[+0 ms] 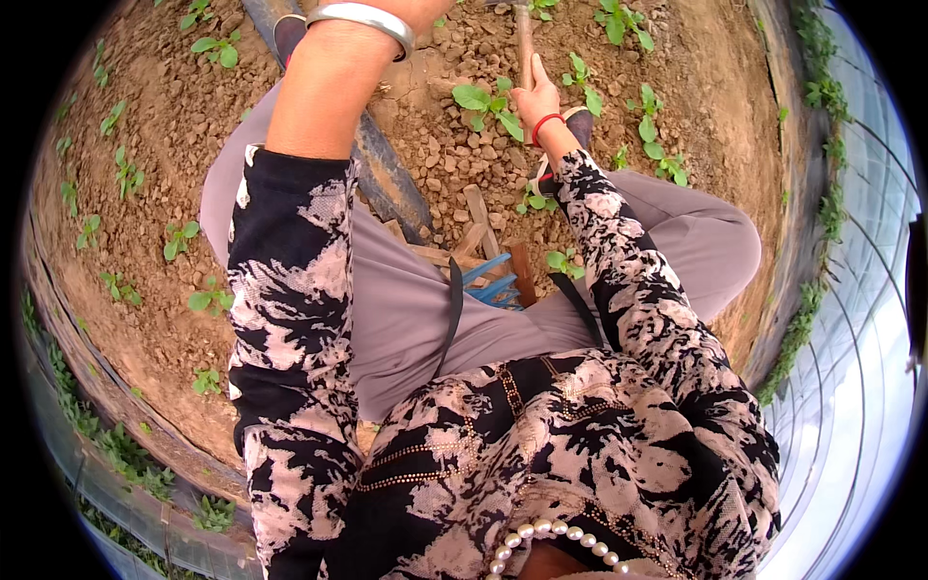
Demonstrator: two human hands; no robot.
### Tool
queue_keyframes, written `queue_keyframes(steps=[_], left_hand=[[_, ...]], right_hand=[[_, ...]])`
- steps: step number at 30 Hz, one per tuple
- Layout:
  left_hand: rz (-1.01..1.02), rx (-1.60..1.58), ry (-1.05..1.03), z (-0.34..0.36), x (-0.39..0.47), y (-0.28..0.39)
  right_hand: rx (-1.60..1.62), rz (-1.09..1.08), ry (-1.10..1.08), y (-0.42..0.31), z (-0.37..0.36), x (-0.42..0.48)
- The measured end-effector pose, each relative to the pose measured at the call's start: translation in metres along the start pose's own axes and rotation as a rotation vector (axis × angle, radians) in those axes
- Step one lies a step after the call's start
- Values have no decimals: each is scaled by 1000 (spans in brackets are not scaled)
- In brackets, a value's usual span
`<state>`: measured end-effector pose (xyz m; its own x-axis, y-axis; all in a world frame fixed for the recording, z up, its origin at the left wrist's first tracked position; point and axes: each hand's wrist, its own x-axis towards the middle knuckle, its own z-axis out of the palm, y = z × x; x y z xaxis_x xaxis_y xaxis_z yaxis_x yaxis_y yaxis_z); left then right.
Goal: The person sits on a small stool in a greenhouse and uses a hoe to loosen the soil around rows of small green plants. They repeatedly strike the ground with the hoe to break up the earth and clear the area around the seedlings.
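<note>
My right hand [537, 104], with a red cord at the wrist, is closed around the wooden handle [525, 43] of a tool. One finger lies along the handle; the tool's far end is cut off at the top edge. A leafy green seedling [489, 105] grows in the cloddy soil just left of this hand. My left hand [413, 9] reaches to the top edge, above a silver bangle [366, 18]; its fingers are out of view. Between my legs stands a low wooden stool [523, 272] with blue strapping [493, 279], partly covered by my trousers.
A dark flat hose [388, 170] runs diagonally beneath my left forearm. Seedlings [209, 297] grow in the soil on the left, and others [647, 119] on the right, near my shoe [578, 127]. Clear plastic sheeting over hoops [859, 304] curves along the right side.
</note>
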<state>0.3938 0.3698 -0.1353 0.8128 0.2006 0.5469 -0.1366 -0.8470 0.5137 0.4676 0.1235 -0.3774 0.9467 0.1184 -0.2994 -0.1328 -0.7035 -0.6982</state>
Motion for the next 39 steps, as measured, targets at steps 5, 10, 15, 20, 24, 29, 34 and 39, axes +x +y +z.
queue_keyframes(steps=[5, 10, 15, 20, 24, 29, 34, 39], left_hand=[[7, 41, 89, -8, 4, -7], [-22, 34, 94, -17, 2, -7], [-8, 33, 97, -6, -3, -14], [-33, 59, 92, -7, -9, -18], [-8, 54, 101, -8, -11, -21], [8, 57, 126, -9, 1, -12], [29, 53, 95, 4, 9, -8], [-20, 53, 70, -5, -9, -11]], right_hand=[[-171, 70, 39, -22, 57, -2], [154, 74, -16, -9, 64, -40], [5, 1, -304, 20, 35, -104], [40, -9, -267, 26, 21, -124], [20, -3, -75, 19, 8, -96], [-198, -19, -103, 16, 14, -70], [-101, 59, -201, 23, 14, -94], [92, 184, -388, -22, -25, -130]])
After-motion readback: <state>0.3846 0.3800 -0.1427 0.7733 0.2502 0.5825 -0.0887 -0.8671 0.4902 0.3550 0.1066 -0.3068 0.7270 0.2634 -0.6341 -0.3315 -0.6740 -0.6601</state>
